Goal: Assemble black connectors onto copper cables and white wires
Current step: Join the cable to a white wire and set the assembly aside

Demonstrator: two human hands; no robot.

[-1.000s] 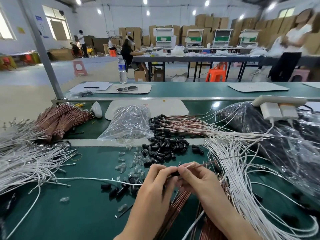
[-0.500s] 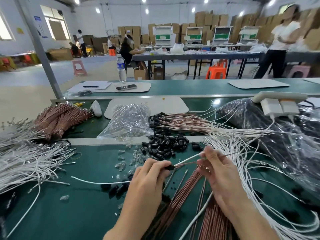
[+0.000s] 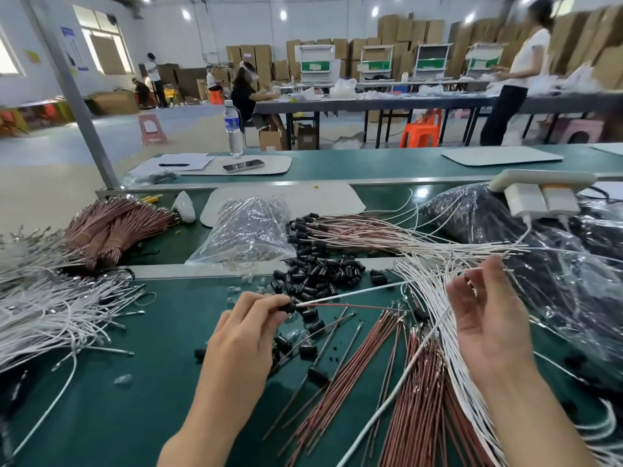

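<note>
My left hand (image 3: 249,328) pinches a black connector (image 3: 288,307) just above the green table (image 3: 151,382). A white wire (image 3: 371,288) and a thin copper cable (image 3: 354,306) stick out of it to the right. The white wire's far end runs between the thumb and forefinger of my right hand (image 3: 485,318), palm toward me, fingers loosely bent. Loose black connectors (image 3: 317,274) lie piled behind my left hand. Loose copper cables (image 3: 367,385) fan out between my hands, and white wires (image 3: 435,298) lie under my right hand.
More white wires (image 3: 50,308) and a tied copper bundle (image 3: 111,227) lie at the left. Behind the pile are a clear bag (image 3: 246,230), cables fitted with connectors (image 3: 354,227), dark plastic bags (image 3: 488,220) and a power strip (image 3: 539,190). People work at far tables.
My hands have drawn apart. The right hand slid rightward along the wire while the left kept hold of the connector; the white wire now stretches between them.
</note>
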